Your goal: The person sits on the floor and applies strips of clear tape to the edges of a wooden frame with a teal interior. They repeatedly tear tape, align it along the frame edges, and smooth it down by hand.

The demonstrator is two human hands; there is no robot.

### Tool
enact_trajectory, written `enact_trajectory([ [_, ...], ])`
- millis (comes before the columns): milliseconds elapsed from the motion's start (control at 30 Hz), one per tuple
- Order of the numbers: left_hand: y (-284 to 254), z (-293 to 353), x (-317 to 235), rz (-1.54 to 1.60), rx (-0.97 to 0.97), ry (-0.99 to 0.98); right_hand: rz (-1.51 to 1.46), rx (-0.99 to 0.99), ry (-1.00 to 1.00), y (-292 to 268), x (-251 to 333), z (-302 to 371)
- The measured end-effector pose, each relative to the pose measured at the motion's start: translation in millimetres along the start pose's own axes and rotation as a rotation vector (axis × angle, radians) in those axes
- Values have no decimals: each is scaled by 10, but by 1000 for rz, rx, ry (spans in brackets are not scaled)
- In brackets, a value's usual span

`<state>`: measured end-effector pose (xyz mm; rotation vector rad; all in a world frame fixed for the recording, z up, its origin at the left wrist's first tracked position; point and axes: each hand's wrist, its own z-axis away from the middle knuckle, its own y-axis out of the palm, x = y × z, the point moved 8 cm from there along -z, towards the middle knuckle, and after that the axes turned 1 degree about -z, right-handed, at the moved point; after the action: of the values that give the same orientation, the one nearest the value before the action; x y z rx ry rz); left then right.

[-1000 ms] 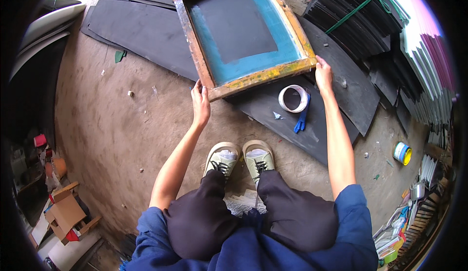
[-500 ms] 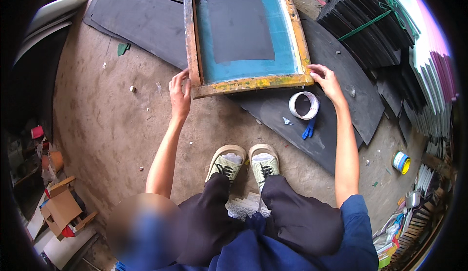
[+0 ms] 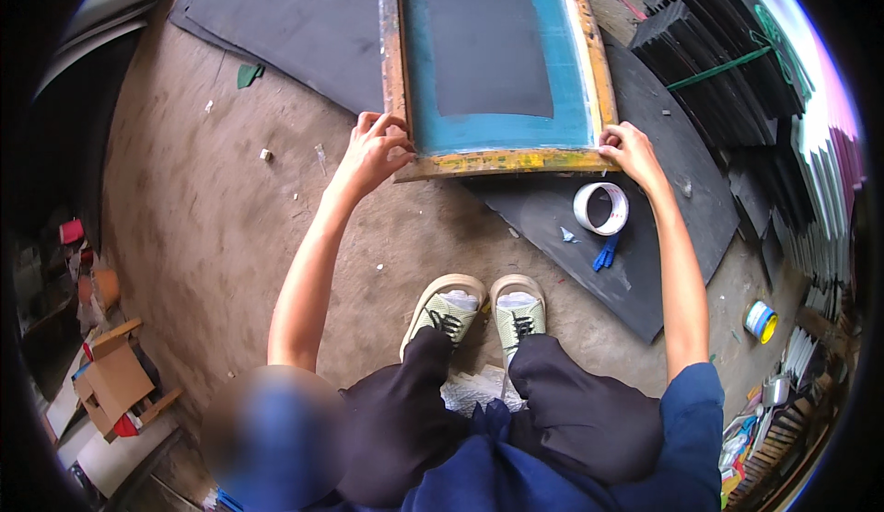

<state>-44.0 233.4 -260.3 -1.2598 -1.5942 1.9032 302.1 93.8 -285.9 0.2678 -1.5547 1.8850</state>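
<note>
A wooden screen-printing frame (image 3: 511, 163), stained with yellow and orange paint, lies ahead of me over dark flat sheets. Its blue-green mesh (image 3: 497, 133) surrounds a large dark rectangle (image 3: 488, 42); the far end reaches the top of the view. My left hand (image 3: 371, 155) is at the near left corner, fingers curled over the left rail. At the near right corner, my right hand (image 3: 632, 155) grips the wood between thumb and fingers. Just below that corner, a white roll of tape (image 3: 621, 206) rests on a dark sheet.
Dark sheets (image 3: 276, 29) spread across the floor beneath and beside the frame. A blue strip (image 3: 605, 253) lies by the tape. Stacked dark panels (image 3: 709, 75) tied with green cord stand at far right. A small can (image 3: 761, 321) sits at right, a cardboard box (image 3: 118, 383) at lower left.
My left hand has moved from the frame's outer side onto its left rail, fingers now curled over it. The frame sits slightly straighter. The whole view has shifted a little.
</note>
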Motion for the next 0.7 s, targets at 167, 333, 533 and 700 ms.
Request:
enact_trajectory([
  [167, 35, 26, 84, 4, -29, 2, -106, -23, -69, -49, 188, 161],
  [333, 50, -45, -12, -36, 41, 7, -53, 78, -101, -83, 392, 329],
  [533, 127, 5, 45, 108, 34, 56, -154, 170, -78, -26, 478, 429],
  [700, 105, 125, -76, 112, -23, 85, -234, 270, -42, 7, 529, 588],
])
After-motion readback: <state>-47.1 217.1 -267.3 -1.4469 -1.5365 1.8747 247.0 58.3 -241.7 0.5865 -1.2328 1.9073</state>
